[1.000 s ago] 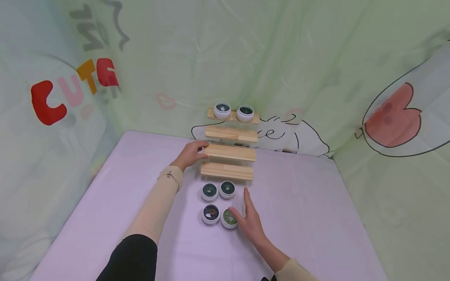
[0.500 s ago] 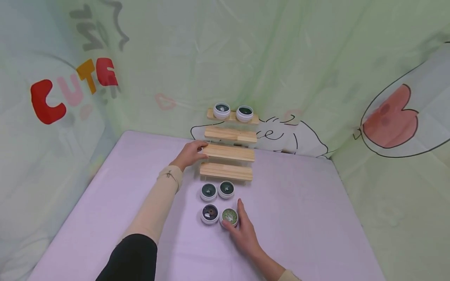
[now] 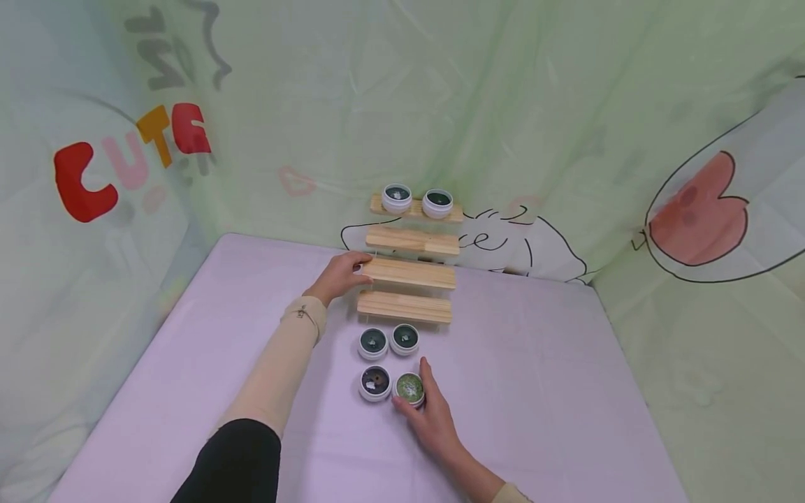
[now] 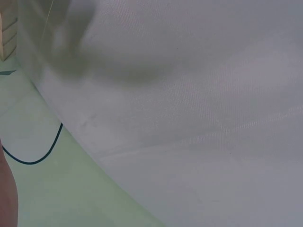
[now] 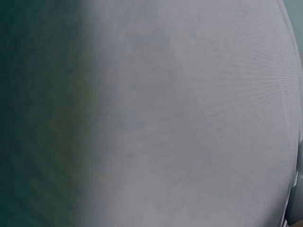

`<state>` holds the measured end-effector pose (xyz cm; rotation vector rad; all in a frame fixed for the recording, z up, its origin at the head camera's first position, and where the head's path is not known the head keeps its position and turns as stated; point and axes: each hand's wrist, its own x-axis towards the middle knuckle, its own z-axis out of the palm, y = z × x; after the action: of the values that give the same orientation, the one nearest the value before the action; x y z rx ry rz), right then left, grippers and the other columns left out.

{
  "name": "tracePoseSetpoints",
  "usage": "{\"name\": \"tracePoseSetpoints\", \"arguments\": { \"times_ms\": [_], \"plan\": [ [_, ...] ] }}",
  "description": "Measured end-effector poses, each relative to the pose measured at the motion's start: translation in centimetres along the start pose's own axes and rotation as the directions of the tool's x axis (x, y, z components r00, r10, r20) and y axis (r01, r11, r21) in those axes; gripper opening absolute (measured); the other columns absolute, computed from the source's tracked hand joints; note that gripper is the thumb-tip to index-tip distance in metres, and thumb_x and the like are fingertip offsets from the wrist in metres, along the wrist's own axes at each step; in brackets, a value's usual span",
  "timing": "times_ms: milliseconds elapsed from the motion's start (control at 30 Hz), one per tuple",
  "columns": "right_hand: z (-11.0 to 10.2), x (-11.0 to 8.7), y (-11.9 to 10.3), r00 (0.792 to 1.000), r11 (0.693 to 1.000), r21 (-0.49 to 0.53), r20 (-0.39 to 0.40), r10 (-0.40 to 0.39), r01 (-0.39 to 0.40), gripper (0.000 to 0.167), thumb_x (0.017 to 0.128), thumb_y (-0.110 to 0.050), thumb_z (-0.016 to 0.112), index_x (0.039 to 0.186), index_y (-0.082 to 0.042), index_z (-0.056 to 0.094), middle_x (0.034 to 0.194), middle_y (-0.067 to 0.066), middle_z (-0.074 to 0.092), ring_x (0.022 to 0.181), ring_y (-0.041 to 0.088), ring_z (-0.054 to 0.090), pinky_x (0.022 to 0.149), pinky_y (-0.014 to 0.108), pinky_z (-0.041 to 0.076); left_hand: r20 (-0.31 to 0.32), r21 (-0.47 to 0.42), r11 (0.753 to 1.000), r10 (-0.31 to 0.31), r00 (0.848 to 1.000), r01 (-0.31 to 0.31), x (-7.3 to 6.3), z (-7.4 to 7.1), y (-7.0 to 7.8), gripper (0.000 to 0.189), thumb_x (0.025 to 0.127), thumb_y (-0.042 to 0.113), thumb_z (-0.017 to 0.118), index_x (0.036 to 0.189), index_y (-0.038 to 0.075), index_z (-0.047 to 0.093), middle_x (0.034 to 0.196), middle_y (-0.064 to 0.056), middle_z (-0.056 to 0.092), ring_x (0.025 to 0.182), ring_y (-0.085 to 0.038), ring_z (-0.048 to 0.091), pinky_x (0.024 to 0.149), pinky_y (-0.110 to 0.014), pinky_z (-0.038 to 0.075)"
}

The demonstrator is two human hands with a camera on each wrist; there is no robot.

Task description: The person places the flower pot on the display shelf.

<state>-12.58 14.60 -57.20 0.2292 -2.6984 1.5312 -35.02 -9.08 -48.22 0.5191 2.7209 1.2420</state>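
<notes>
A tiered wooden display stand rises at the back of the table in the head view. My left hand grips the left end of its second step from the bottom; the left wrist view catches just a wooden corner of it. In front of the stand, my right hand holds a small round white jar with green speckled contents, thumb at its front left and fingers along its right side. Close beside it sits a white jar with dark contents. The right wrist view shows mostly cloth and a dark green blur.
Two white jars with dark green contents, a left one and a right one, stand between the held jar and the stand. Two more, a left jar and a right jar, occupy the top step. Green printed curtains hang behind the lilac tablecloth.
My right hand has moved left and closed around the jar with green contents, from beside it a second ago. The left hand stays on the stand.
</notes>
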Motion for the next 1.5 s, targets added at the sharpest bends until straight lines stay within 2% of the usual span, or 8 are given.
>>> {"name": "tracePoseSetpoints", "arguments": {
  "times_ms": [100,200,433,567,900,1167,1500],
  "plan": [
    [0.0,0.0,-0.1,1.0,1.0,-0.002,-0.002,-0.007,0.007,0.093,0.086,-0.028,0.076,0.153,0.003,0.021,0.158,0.021,0.022,0.145,0.031,0.022,0.119,0.026,0.012,-0.008,0.0,1.0,0.01,1.0,-0.01,0.0,0.0,0.0,0.058,0.086,0.014,0.076,0.137,-0.001,0.053,0.14,-0.017,0.052,0.126,-0.028,0.053,0.107,-0.032,0.046],
    [0.0,0.1,-0.1,1.0,1.0,-0.008,-0.001,-0.012,0.012,0.092,0.086,-0.028,0.076,0.153,0.003,0.022,0.158,0.021,0.023,0.145,0.031,0.022,0.12,0.027,0.013,-0.015,0.004,1.0,0.027,1.0,-0.027,0.1,0.0,-0.1,0.057,0.086,0.013,0.076,0.136,-0.002,0.054,0.14,-0.018,0.052,0.125,-0.029,0.053,0.106,-0.032,0.047],
    [0.1,0.2,0.0,1.0,1.0,-0.015,0.001,0.002,-0.002,0.089,0.087,-0.028,0.075,0.152,0.003,0.024,0.157,0.022,0.025,0.145,0.032,0.024,0.119,0.044,0.019,-0.013,0.004,1.0,0.031,0.999,-0.031,-0.1,0.0,-0.1,0.057,0.086,0.013,0.076,0.136,-0.002,0.054,0.14,-0.019,0.052,0.125,-0.03,0.053,0.107,-0.033,0.047],
    [0.1,0.2,-0.1,1.0,1.0,-0.018,0.003,-0.001,0.001,0.087,0.087,-0.027,0.075,0.152,0.004,0.026,0.156,0.023,0.027,0.144,0.033,0.025,0.119,0.045,0.021,-0.011,0.005,1.0,0.029,1.0,-0.028,-0.2,0.0,0.0,0.057,0.086,0.013,0.076,0.137,-0.003,0.053,0.14,-0.019,0.052,0.126,-0.03,0.053,0.107,-0.033,0.046],
    [0.0,0.1,-0.3,1.0,0.999,0.029,0.016,0.017,-0.017,0.086,0.086,-0.025,0.077,0.152,0.002,0.028,0.156,0.021,0.028,0.144,0.033,0.025,0.119,0.044,0.021,-0.015,-0.007,1.0,0.029,0.999,-0.029,-0.3,0.0,0.0,0.057,0.086,0.011,0.076,0.136,-0.004,0.053,0.14,-0.019,0.052,0.127,-0.03,0.052,0.107,-0.031,0.046],
    [-0.4,0.2,-0.7,1.0,0.999,0.038,-0.004,0.001,-0.001,0.083,0.085,-0.024,0.077,0.151,0.0,0.032,0.155,0.021,0.031,0.143,0.033,0.027,0.118,0.046,0.022,-0.013,0.003,1.0,0.024,1.0,-0.024,-0.4,-0.1,0.4,0.057,0.086,0.012,0.076,0.136,-0.003,0.053,0.139,-0.019,0.053,0.126,-0.03,0.053,0.107,-0.033,0.046],
    [-1.7,2.1,-2.3,1.0,0.998,0.061,-0.027,-0.007,0.009,0.079,0.086,-0.018,0.077,0.15,-0.001,0.034,0.155,0.017,0.034,0.143,0.032,0.03,0.117,0.042,0.027,-0.013,0.018,0.999,0.027,1.0,-0.027,-0.7,-0.2,0.7,0.056,0.086,0.011,0.075,0.136,-0.003,0.053,0.139,-0.019,0.053,0.125,-0.031,0.053,0.107,-0.034,0.047]
  ]
}}
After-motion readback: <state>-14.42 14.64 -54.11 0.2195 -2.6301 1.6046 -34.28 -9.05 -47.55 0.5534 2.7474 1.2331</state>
